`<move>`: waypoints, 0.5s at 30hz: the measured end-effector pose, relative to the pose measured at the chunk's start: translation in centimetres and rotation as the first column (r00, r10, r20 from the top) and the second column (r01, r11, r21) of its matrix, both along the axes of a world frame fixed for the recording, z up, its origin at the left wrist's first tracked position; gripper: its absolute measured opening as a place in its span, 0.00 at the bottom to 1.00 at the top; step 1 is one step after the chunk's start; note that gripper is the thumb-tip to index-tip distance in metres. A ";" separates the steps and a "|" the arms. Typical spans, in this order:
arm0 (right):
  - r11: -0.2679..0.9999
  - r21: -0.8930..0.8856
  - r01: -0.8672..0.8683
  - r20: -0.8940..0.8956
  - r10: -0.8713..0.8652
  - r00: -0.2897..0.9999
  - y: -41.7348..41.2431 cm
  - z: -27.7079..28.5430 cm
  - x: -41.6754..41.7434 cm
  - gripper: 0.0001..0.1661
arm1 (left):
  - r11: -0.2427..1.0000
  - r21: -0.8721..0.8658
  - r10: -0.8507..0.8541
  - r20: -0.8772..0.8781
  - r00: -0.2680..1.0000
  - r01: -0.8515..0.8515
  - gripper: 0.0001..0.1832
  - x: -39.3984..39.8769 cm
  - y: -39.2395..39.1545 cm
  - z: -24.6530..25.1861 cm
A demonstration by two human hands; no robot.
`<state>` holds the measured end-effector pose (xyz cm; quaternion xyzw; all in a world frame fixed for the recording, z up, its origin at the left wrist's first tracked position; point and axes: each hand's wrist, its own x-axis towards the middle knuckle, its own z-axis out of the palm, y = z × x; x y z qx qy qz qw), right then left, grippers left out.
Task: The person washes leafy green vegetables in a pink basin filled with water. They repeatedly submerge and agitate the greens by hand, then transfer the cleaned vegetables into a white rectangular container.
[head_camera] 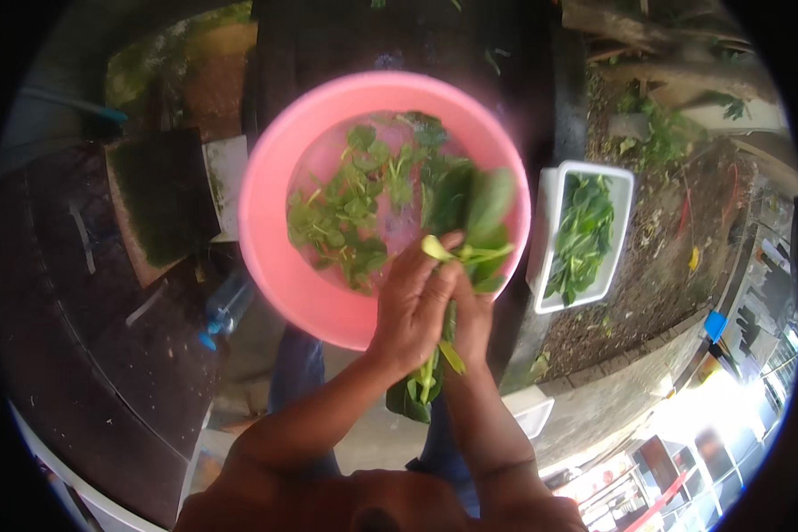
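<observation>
Both my hands press together around a bunch of leafy greens (482,199) above the near right rim of a pink plastic basin (266,219). My left hand (412,309) lies over the bunch from the left. On the other side, my right hand (472,319) closes against it, partly hidden by stems. Leaves fan out beyond my fingers, slightly blurred, and more stems and leaves hang below my wrists. In the basin, loose greens (346,206) float in shallow water.
A white plastic tub (544,233) with more leafy greens stands right of the basin, beside bare soil (665,266). A clear plastic bottle with a blue cap (229,302) lies at the left. Another white container (535,415) sits near my right forearm.
</observation>
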<state>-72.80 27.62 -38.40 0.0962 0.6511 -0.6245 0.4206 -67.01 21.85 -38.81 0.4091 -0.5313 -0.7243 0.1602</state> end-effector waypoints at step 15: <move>0.930 0.140 -0.341 0.181 0.314 0.932 3.2 -6.5 1.6 0.14 | 0.906 0.241 0.255 0.342 0.905 -0.347 0.14 1.8 4.0 -4.8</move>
